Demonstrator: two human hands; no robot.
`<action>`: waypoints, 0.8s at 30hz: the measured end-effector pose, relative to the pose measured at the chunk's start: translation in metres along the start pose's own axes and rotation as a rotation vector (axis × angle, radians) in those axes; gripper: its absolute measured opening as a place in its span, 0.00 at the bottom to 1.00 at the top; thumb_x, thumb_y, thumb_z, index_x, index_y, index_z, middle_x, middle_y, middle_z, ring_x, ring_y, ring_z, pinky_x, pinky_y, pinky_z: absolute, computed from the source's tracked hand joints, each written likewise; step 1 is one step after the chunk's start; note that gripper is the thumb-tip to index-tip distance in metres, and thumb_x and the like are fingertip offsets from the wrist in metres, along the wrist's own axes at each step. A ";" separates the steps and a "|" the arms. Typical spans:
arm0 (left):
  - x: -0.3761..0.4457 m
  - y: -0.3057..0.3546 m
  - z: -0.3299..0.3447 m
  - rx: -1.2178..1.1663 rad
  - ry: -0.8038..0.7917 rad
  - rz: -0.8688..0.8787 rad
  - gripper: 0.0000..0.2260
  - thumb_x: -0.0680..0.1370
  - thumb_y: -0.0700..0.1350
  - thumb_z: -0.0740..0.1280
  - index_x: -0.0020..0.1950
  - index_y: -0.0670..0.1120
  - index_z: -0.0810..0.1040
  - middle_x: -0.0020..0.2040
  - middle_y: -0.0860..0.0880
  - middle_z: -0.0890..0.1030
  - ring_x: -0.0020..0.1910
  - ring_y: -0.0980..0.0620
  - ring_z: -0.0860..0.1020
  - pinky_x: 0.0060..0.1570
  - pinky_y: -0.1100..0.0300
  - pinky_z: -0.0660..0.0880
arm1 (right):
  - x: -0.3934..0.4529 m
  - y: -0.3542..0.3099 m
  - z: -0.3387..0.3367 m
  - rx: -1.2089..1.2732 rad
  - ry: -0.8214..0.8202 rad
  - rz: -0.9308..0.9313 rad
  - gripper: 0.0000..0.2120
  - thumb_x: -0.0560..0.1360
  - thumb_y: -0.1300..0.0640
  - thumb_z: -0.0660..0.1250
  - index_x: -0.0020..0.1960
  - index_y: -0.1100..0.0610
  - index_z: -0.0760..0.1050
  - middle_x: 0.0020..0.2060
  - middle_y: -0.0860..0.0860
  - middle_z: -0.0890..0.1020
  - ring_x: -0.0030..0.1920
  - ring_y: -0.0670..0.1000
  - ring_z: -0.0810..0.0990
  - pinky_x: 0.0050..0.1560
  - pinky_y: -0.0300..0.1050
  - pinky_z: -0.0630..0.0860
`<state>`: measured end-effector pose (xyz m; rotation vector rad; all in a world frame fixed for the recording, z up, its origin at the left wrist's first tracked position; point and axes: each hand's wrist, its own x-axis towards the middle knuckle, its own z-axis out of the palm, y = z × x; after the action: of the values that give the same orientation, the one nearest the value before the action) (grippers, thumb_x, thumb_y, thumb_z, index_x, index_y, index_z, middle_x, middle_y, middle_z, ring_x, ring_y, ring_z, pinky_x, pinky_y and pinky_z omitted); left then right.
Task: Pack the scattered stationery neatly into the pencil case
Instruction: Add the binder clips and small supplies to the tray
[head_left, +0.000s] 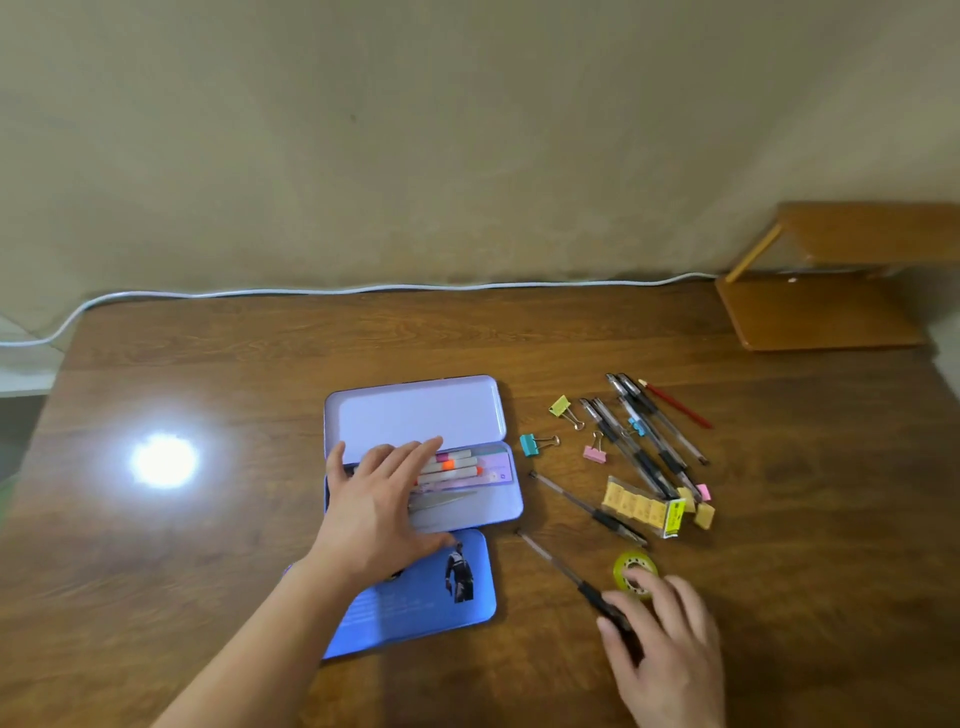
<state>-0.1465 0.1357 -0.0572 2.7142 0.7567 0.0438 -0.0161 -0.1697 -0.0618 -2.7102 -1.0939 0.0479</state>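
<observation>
Right hand (670, 649) fingers spread over pen (558, 566) end and tape (635, 571), grip unclear, left hand (382, 512) flat, hiding part of open case (467, 506), pens (649, 441), clips (537, 444) beyond

The scene is dim and warm, with a yellow-brown cast over the wall (467, 130). A hard white glare spot (164, 460) burns out on the glossy wooden table (208, 545), well left of the open pencil case (415, 410), the reflection of a lamp overhead. The case's pale lid reflects a soft violet sheen. Shadows beside the case are faint and short. Wide-angle distortion bows the table's far edge and the white cable (363, 289) behind the case. Detail is soft throughout, and the right hand (670, 644) is slightly blurred.
</observation>
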 end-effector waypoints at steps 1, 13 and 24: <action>-0.001 0.002 0.000 0.013 -0.004 0.005 0.44 0.61 0.73 0.63 0.74 0.59 0.62 0.67 0.56 0.74 0.67 0.49 0.72 0.69 0.34 0.52 | -0.001 0.000 -0.002 0.021 0.003 0.006 0.26 0.76 0.35 0.49 0.46 0.47 0.82 0.55 0.47 0.80 0.57 0.56 0.72 0.52 0.54 0.73; 0.019 0.098 0.022 -0.137 0.151 -0.029 0.16 0.73 0.59 0.65 0.58 0.56 0.78 0.66 0.53 0.74 0.68 0.42 0.68 0.68 0.34 0.57 | 0.096 0.056 -0.050 0.333 0.116 0.415 0.06 0.74 0.58 0.68 0.51 0.53 0.80 0.52 0.50 0.80 0.54 0.51 0.76 0.46 0.41 0.70; 0.087 0.194 0.045 0.077 0.024 -0.053 0.12 0.74 0.57 0.67 0.54 0.53 0.79 0.51 0.54 0.81 0.58 0.46 0.72 0.60 0.38 0.62 | 0.134 0.044 -0.045 0.190 -0.151 0.043 0.13 0.74 0.47 0.65 0.58 0.46 0.78 0.57 0.42 0.76 0.61 0.47 0.69 0.60 0.44 0.72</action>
<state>0.0298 0.0100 -0.0436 2.7691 0.8537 0.0356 0.1155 -0.1168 -0.0202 -2.5929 -1.0128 0.3503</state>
